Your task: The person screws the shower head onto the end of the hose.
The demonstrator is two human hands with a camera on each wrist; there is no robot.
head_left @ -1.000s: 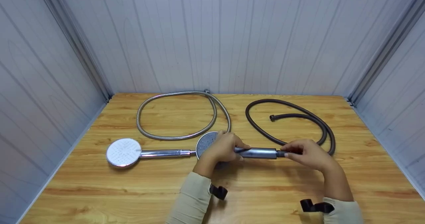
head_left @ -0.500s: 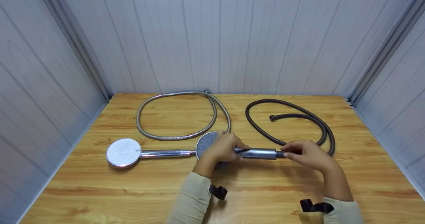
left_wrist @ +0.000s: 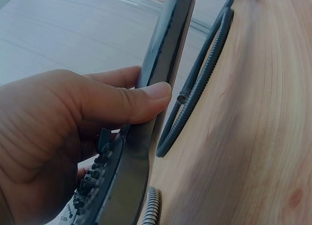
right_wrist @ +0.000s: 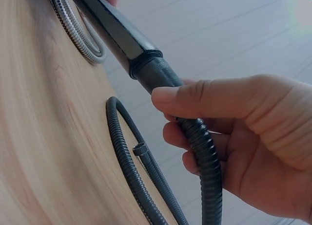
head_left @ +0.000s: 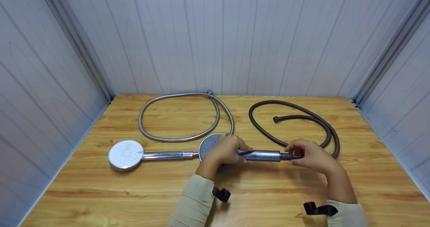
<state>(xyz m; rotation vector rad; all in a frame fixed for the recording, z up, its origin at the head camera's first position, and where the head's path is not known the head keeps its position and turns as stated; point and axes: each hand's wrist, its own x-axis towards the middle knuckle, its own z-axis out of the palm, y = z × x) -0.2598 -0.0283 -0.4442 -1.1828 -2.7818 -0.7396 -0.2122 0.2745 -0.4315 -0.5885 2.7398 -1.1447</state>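
Held slightly above the wooden table [head_left: 262, 196], a dark grey handheld shower head [head_left: 262, 155] lies level, its round spray face pointing up. My left hand [head_left: 226, 149] grips it where the handle meets the head, thumb along the flat side in the left wrist view. At the handle's other end sits the smooth connector [right_wrist: 158, 75] of a black shower hose [right_wrist: 204, 147]. My right hand [head_left: 312, 156] holds the hose just behind that end, thumb on the connector's edge and fingers curled behind the ribbed part. The hose's hex nut end [head_left: 276, 119] lies loose on the table.
A chrome shower head [head_left: 126, 154] with a white face lies at the left, joined at its handle end to a silver hose [head_left: 174, 140] looped behind it. The black hose loops at the back right. White panel walls [head_left: 215, 38] stand behind and at both sides.
The right hand's fingers have spread and lifted a little, showing more of the connector and hose between them. The left hand and the shower head stay nearly still.
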